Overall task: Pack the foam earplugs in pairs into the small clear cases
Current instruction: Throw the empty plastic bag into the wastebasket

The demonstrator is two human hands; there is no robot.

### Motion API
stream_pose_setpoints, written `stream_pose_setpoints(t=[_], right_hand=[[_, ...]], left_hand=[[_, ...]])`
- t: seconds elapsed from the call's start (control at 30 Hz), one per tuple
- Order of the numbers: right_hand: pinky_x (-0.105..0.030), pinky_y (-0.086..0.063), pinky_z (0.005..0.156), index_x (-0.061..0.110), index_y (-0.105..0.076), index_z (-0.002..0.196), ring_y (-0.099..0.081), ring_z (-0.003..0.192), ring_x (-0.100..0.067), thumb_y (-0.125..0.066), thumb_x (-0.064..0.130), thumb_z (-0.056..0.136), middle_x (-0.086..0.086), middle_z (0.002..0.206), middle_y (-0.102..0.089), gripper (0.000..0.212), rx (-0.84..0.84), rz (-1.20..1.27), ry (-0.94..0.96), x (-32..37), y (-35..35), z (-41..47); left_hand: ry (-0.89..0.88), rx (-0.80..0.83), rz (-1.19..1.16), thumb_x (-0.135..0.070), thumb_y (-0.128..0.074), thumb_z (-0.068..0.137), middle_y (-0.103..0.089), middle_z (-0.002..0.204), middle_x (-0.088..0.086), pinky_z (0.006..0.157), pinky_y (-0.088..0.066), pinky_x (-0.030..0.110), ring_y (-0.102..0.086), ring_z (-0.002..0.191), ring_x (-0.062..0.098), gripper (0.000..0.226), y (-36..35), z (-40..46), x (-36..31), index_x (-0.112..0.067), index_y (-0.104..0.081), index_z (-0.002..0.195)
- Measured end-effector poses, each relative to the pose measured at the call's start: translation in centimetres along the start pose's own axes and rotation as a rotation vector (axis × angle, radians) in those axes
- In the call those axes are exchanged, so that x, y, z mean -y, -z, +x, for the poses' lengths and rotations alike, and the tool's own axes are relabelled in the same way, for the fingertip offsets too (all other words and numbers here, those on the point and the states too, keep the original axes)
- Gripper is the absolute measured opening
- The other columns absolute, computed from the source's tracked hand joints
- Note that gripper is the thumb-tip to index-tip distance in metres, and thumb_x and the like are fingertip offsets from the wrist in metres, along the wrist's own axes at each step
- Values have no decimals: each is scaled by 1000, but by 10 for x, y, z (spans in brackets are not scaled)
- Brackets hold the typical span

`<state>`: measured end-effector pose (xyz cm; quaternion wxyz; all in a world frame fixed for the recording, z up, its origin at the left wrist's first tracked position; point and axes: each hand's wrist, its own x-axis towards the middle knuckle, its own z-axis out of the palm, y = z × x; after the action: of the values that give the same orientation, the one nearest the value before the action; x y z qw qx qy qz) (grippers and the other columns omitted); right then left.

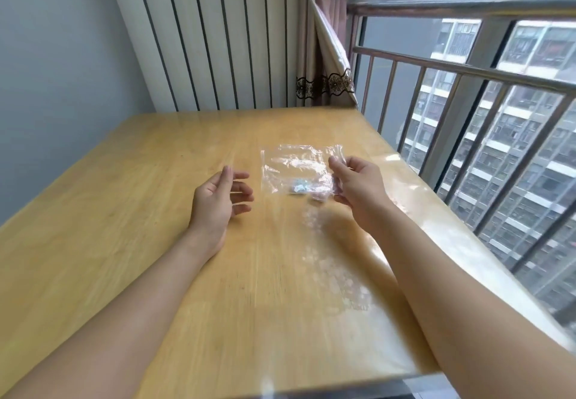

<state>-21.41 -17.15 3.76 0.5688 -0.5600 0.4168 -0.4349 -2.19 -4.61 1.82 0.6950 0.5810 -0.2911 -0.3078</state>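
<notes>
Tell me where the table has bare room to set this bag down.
Widest bare patch: table left of the left hand, out to its left edge. Also bare beyond the bag, toward the far edge. The strip under the right hand and forearm is crowded.

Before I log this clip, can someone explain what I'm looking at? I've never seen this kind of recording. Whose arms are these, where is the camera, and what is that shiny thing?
There is no machine here. A person wears a wide-angle camera on the head, looking down at their own bare arms over a wooden table beside a railed window. The right hand pinches the edge of a clear plastic bag, lifted above the table; something small and pale blue sits blurred near the bag's bottom, too unclear to name. The left hand is open and empty, fingers loosely curled, beside the bag without touching it. No clear cases can be made out.
</notes>
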Motion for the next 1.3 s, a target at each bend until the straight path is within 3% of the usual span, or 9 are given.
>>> stream_pose_setpoints(t=[0.1,0.2,0.4,0.53,0.77,0.9,1.07,1.2,1.3], right_hand=[[-23,-38,47,7,-57,85,-44,43,-11,-65,22,99,-2,58,-51,22,160,41,-67,0,14,-24],[-23,-49,51,5,-64,88,-57,51,-12,-67,25,98,-3,66,-63,23,273,-58,-31,0,31,-48],[-24,-44,52,9,-62,75,-50,52,-10,-66,25,98,6,55,-54,28,4,10,49,9,94,-68],[-25,-45,52,10,-65,83,-55,54,-12,-65,24,98,2,61,-60,21,-92,106,27,19,151,-80],[-22,-33,55,13,-81,75,-40,58,-20,-77,36,75,-15,67,-56,23,-208,-203,-16,14,294,-139],[-22,-25,47,13,-78,73,-32,48,-11,-76,24,84,-7,58,-43,16,-363,-99,-154,-51,372,-188],[-16,-31,41,11,-72,88,-41,43,-5,-70,13,93,4,58,-54,6,-626,148,-375,-151,442,-238],[-18,-51,51,2,-66,92,-55,57,-13,-66,1,94,-8,76,-58,3,-697,355,-559,-228,448,-251],[-16,-52,48,2,-61,83,-57,53,-12,-61,-6,95,-9,71,-57,15,-737,468,-717,-282,439,-255]], left_hand=[[84,199,70,-57,-65,81,-69,81,7,55,-55,26,-70,70,19,55,-8,-16,-6,-10,-67,109],[4,199,263,-25,-69,92,-64,71,9,44,-46,21,-63,56,16,19,-25,-25,-2,-6,-71,92],[22,178,110,-23,-68,94,-61,59,-3,47,-46,18,-53,49,9,17,-90,-58,-7,-8,-71,86],[0,344,131,-21,-68,93,-65,63,1,50,-50,18,-60,52,2,20,-143,-88,-16,-5,-72,81],[-193,584,345,-20,-81,82,-64,55,-11,57,-46,17,-54,54,2,15,-247,-133,-2,-21,-78,67],[-451,792,606,-24,-78,85,-72,69,-12,69,-53,25,-67,68,7,5,-308,-180,43,-21,-79,82],[-896,1079,1149,-44,-62,93,-64,125,-1,92,-52,45,-59,117,26,50,-369,-237,85,-25,-49,137],[-834,1221,1246,-45,-54,96,-65,115,-1,80,-48,38,-60,110,27,33,-387,-266,125,-24,-58,121],[-642,1307,1284,-43,-55,96,-69,108,-1,78,-49,37,-62,105,28,25,-373,-271,170,-27,-62,114]])
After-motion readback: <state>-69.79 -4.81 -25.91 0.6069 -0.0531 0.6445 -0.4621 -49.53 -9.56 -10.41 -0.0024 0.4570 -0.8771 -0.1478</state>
